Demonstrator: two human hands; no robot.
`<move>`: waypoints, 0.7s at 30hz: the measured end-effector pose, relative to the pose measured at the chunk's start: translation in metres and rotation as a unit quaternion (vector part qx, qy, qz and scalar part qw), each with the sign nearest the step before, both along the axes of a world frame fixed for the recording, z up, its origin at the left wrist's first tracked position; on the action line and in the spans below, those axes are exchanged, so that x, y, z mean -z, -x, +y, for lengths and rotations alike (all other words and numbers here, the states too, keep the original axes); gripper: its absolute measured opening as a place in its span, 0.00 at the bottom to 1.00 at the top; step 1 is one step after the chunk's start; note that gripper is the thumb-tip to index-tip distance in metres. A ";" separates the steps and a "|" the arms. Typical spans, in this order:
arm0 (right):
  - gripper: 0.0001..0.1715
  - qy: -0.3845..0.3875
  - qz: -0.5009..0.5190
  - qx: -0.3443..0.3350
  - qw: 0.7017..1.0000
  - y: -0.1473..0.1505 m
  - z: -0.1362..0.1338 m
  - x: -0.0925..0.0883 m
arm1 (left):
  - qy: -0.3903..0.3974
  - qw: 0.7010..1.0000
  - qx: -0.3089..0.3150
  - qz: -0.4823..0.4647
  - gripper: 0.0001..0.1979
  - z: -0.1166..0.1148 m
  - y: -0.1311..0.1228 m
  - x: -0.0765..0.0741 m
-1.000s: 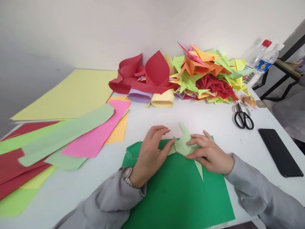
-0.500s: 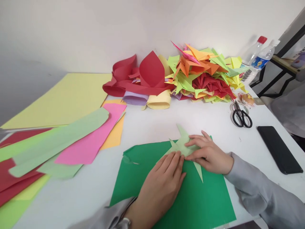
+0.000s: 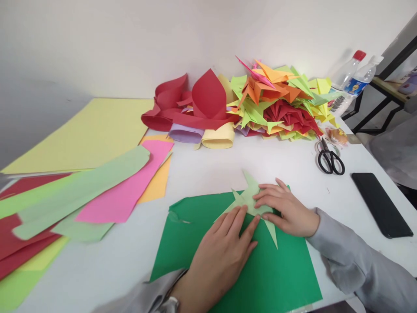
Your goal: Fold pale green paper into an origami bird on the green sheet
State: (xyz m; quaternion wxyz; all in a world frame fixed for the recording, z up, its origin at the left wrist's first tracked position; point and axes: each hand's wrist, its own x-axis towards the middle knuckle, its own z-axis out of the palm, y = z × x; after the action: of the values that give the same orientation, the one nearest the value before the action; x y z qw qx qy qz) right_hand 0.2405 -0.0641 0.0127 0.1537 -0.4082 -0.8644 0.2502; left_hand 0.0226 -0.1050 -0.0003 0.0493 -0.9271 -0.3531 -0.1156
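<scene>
A pale green folded paper figure (image 3: pixel 249 198) with pointed tips lies on a dark green sheet (image 3: pixel 260 269) at the table's near edge. My left hand (image 3: pixel 221 252) lies flat on the dark green sheet, its stretched fingers pressing the figure's left side. My right hand (image 3: pixel 286 211) rests on the figure's right side with the fingers extended and pressed down on it. Both sleeves are grey.
Loose coloured sheets (image 3: pixel 81 182) spread over the left of the white table. A heap of folded paper figures (image 3: pixel 276 104) and curled red paper (image 3: pixel 195 104) lies at the back. Black scissors (image 3: pixel 329 158), a black phone (image 3: pixel 379 202) and two bottles (image 3: pixel 353 74) are on the right.
My left hand dropped from a raised, curled pose at the figure's left to lie flat, fingers on the figure. The right hand stayed put. The view shifted slightly.
</scene>
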 end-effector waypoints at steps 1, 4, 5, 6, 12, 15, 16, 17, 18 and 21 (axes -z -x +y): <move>0.14 0.000 0.000 0.000 1.000 0.000 0.000 0.000 | 0.000 1.000 -0.003 0.001 0.18 0.000 0.000 0.001; 0.15 0.000 0.000 0.000 1.000 0.000 0.000 0.000 | -0.004 1.000 -0.009 0.005 0.18 -0.001 0.000 0.001; 0.15 0.000 0.001 0.000 1.000 0.000 0.000 0.000 | -0.005 1.000 -0.010 0.006 0.19 -0.001 0.000 0.001; 0.15 0.001 0.001 0.000 1.000 0.000 0.000 0.000 | -0.004 1.000 -0.011 0.007 0.19 -0.001 0.000 0.001; 0.15 0.004 0.004 0.002 1.000 0.001 -0.001 -0.001 | 0.010 1.000 -0.015 0.002 0.19 -0.001 -0.001 -0.003; 0.16 0.001 -0.005 0.002 1.000 0.002 -0.001 -0.001 | 0.010 1.000 -0.017 0.001 0.19 -0.001 -0.002 -0.004; 0.17 0.000 -0.008 0.002 1.000 0.002 -0.002 -0.002 | 0.008 1.000 -0.018 0.004 0.19 -0.001 -0.002 -0.004; 0.17 -0.001 -0.010 0.002 1.000 0.002 -0.002 -0.002 | 0.006 1.000 -0.019 0.007 0.18 -0.001 -0.002 -0.004; 0.18 -0.001 -0.013 0.001 1.000 0.002 -0.002 -0.002 | 0.002 1.000 -0.019 0.009 0.18 -0.002 -0.002 -0.003; 0.19 -0.001 -0.018 -0.001 1.000 0.003 -0.002 -0.002 | -0.006 1.000 -0.025 0.008 0.17 -0.003 -0.003 -0.003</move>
State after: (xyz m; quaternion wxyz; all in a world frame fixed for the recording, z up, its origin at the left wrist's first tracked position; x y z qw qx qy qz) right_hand 0.2379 -0.0661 0.0149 0.1386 -0.4113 -0.8677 0.2423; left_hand 0.0257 -0.1077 0.0027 0.0609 -0.9185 -0.3753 -0.1088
